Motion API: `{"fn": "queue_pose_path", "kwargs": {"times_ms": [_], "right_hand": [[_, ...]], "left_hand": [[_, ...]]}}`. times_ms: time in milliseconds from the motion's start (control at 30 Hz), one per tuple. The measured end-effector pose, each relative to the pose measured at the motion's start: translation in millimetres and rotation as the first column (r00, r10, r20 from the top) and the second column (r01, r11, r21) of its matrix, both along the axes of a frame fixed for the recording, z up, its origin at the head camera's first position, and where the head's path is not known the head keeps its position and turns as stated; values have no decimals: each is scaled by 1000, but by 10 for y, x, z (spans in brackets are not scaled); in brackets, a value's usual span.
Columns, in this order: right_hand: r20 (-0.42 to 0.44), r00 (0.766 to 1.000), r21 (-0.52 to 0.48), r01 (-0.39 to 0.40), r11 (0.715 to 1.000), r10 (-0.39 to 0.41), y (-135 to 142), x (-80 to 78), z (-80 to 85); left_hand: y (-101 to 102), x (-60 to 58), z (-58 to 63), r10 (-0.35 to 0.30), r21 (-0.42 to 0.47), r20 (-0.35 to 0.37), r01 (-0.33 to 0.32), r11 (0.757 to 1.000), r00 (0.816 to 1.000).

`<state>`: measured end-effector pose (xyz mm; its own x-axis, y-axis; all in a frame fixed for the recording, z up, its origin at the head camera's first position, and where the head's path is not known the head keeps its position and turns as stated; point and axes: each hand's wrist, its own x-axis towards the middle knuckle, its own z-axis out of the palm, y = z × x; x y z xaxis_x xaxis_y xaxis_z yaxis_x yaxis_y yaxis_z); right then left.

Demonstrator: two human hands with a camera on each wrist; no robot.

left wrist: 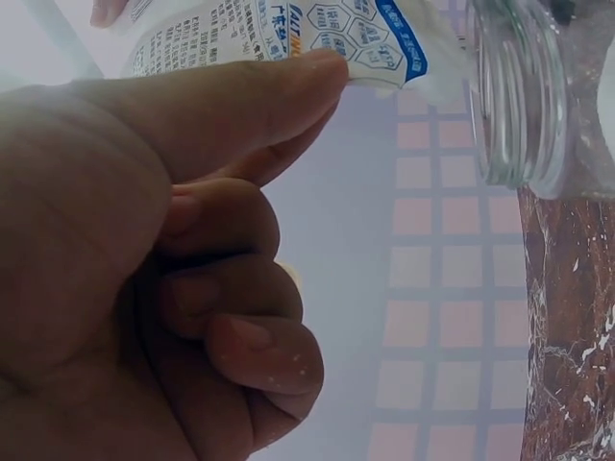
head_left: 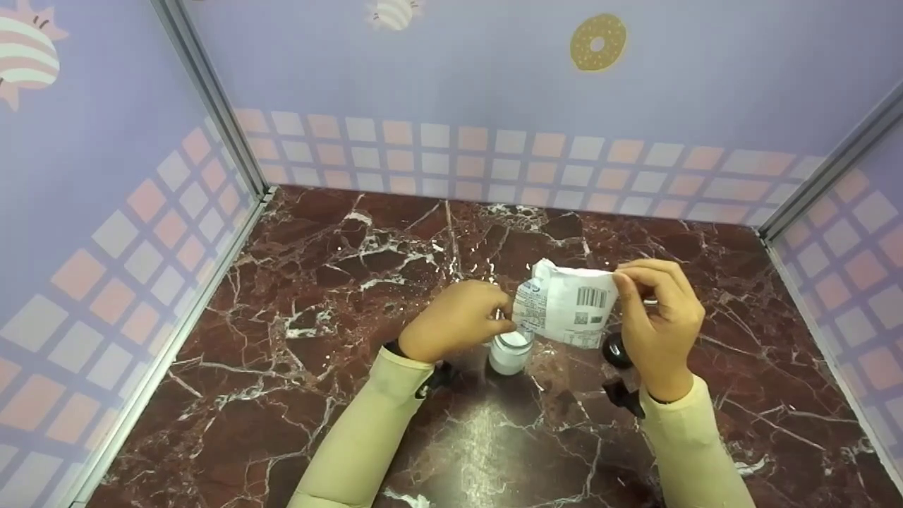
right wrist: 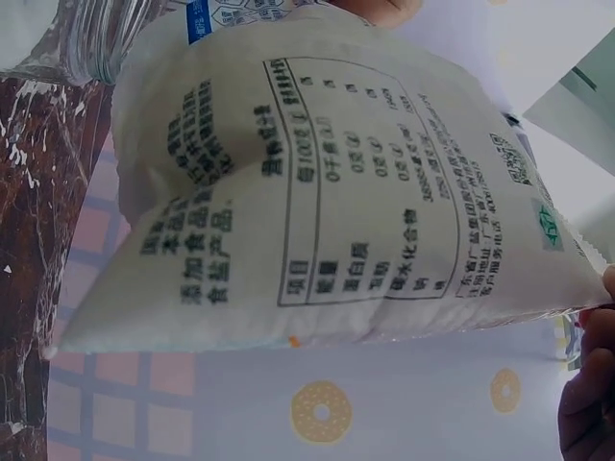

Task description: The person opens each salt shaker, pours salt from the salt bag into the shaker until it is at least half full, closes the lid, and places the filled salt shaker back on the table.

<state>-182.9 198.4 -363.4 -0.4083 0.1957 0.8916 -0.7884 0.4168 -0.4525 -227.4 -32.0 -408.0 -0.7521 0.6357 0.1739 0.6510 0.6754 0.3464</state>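
Note:
A white printed salt bag (head_left: 571, 307) is held tilted above the table, its lower left end beside the mouth of a glass jar (head_left: 509, 358). White contents show inside the jar. My left hand (head_left: 455, 319) pinches the bag near that end between thumb and index finger, with the other fingers curled, as the left wrist view shows. At the opposite upper corner, my right hand (head_left: 663, 321) pinches the bag between thumb and fingers. The right wrist view shows the bag's printed back (right wrist: 356, 202), still bulging. Whether salt is flowing out cannot be made out.
A round black object (head_left: 616, 350), perhaps a lid, lies on the table below the right hand. White grains (head_left: 451, 264) are scattered on the dark red marbled table (head_left: 317, 367) behind the jar. Patterned lilac panels (head_left: 480, 77) close off the back and sides.

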Motion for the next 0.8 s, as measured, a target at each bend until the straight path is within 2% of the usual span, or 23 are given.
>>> {"fn": "queue_pose_path", "kwargs": {"times_ms": [267, 800], "right_hand": [[-23, 1000, 27, 2, 1000, -1, 28, -32, -84], [-35, 999, 52, -10, 999, 12, 31, -50, -136]], "left_hand": [[23, -11, -34, -7, 6, 25, 7, 1000, 1000], [28, -28, -68, -18, 1, 16, 18, 1000, 1000]]}}
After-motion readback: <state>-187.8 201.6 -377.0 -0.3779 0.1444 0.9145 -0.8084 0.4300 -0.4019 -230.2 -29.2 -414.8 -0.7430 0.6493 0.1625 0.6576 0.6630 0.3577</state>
